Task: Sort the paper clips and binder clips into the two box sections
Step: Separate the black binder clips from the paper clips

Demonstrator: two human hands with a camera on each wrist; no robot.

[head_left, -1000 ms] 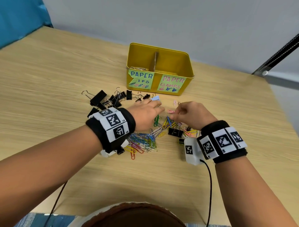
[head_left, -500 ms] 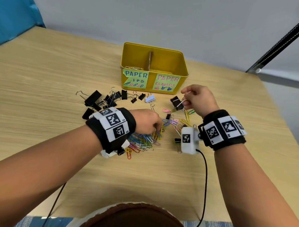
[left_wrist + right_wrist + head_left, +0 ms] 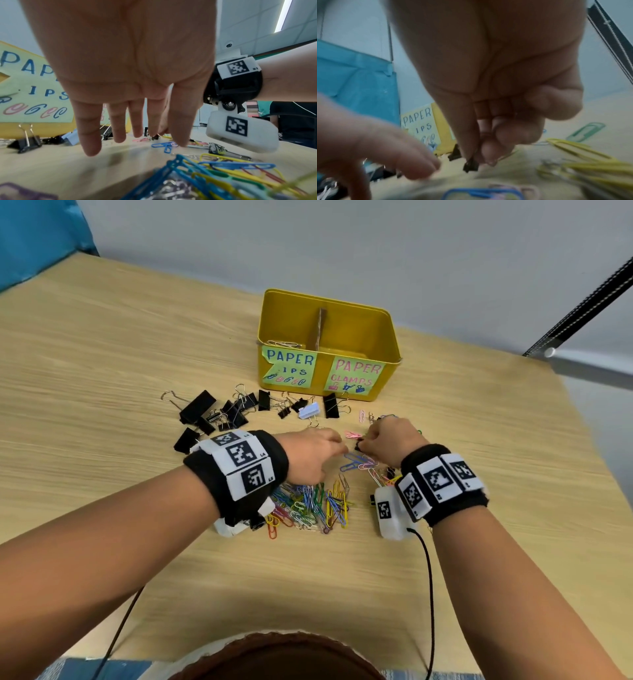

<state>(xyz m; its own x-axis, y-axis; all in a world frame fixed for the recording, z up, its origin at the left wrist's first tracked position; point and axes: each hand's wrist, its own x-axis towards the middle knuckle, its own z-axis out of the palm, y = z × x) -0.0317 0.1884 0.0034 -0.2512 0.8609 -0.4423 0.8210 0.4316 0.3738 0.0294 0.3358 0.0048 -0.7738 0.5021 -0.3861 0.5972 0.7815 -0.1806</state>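
The yellow box (image 3: 327, 302) stands at the back with a cardboard divider (image 3: 320, 330). Its left section, labelled for paper clips, holds a few silver clips (image 3: 282, 344). Coloured paper clips (image 3: 315, 505) lie heaped under my wrists. Black binder clips (image 3: 219, 414) are spread left of the box front, and one more (image 3: 330, 405) lies before the label. My right hand (image 3: 368, 445) pinches a small black binder clip (image 3: 471, 165) between thumb and forefinger, low over the table. My left hand (image 3: 337, 448) hovers beside it with straight fingers (image 3: 89, 135), holding nothing.
A pale blue binder clip (image 3: 308, 410) lies among the black ones. Loose pink (image 3: 354, 434) and yellow (image 3: 576, 148) paper clips lie around the right hand. A black cable (image 3: 428, 577) trails from the right wrist camera towards me. The grey wall runs close behind the box.
My right hand has come down from near the box to the pile and now pinches a small black clip. A black binder clip now lies before the box. The left hand slid forward.
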